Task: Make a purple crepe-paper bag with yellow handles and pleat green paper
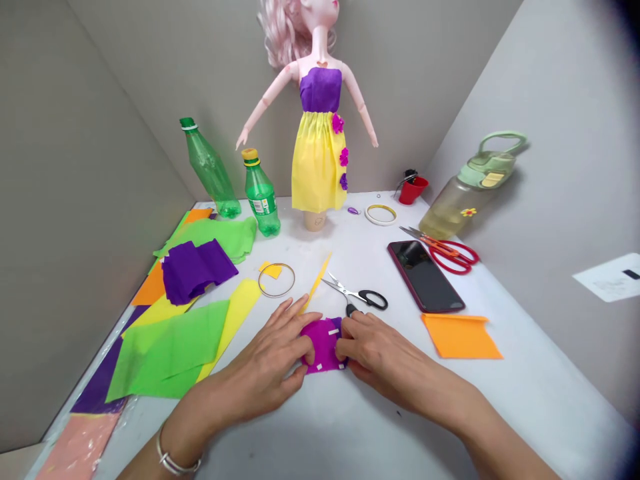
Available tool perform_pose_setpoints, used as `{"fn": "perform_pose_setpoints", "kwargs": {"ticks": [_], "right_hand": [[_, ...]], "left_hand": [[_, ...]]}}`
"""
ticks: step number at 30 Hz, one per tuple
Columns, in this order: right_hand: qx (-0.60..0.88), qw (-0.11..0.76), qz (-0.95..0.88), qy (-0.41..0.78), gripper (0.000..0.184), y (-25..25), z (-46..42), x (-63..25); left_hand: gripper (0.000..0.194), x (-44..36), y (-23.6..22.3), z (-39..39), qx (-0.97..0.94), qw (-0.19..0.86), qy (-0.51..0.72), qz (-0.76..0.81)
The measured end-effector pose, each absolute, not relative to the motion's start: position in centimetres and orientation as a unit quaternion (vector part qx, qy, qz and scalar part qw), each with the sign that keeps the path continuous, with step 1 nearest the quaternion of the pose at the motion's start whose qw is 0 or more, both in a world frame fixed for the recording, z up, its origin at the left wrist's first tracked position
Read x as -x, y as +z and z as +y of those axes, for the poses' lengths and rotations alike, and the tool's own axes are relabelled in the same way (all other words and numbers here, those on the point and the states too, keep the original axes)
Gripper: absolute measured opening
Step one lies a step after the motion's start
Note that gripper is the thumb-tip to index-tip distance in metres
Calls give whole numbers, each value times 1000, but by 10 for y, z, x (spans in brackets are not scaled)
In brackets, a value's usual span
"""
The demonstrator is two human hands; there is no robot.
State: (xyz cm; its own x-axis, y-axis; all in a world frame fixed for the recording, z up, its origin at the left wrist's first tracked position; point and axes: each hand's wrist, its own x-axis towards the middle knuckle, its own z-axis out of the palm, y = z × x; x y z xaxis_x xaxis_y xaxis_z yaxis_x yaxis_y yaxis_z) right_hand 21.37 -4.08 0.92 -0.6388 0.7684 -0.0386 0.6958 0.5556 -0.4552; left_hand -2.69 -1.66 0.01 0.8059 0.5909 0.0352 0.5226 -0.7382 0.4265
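A small magenta piece of crepe paper (324,347) lies flat on the table between my hands, with several small white tape bits on it. A purple edge shows beneath its right side. My left hand (270,350) holds its left edge with bent index finger and thumb, the other fingers stretched toward a narrow yellow strip (317,279). Closed fingers of my right hand (373,343) grip the right edge, hiding the exact contact. Just beyond lie small black-handled scissors (367,297), partly behind a second black handle (351,310) near my right fingertips.
A doll (320,147) in a purple and yellow dress stands at the back, with green bottles (213,170) to its left. Coloured sheets (170,347) cover the left side. To the right are a phone (426,277), red-handled scissors (453,255), a water bottle (453,200) and an orange piece (463,339).
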Motion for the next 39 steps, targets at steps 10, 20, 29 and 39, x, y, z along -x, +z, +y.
{"fn": "perform_pose_setpoints", "kwargs": {"ticks": [10, 20, 29, 39], "right_hand": [[397, 108, -894, 176, 16, 16, -38, -206], [387, 134, -899, 153, 15, 11, -38, -200], [372, 153, -909, 108, 19, -3, -38, -196], [377, 135, -899, 174, 23, 9, -38, -201]], "left_hand": [[19, 30, -4, -13, -924, 166, 111, 327], [19, 34, -5, -9, -919, 166, 123, 336], [23, 36, 0, -10, -910, 208, 127, 334], [42, 39, 2, -18, -916, 254, 89, 298]]}}
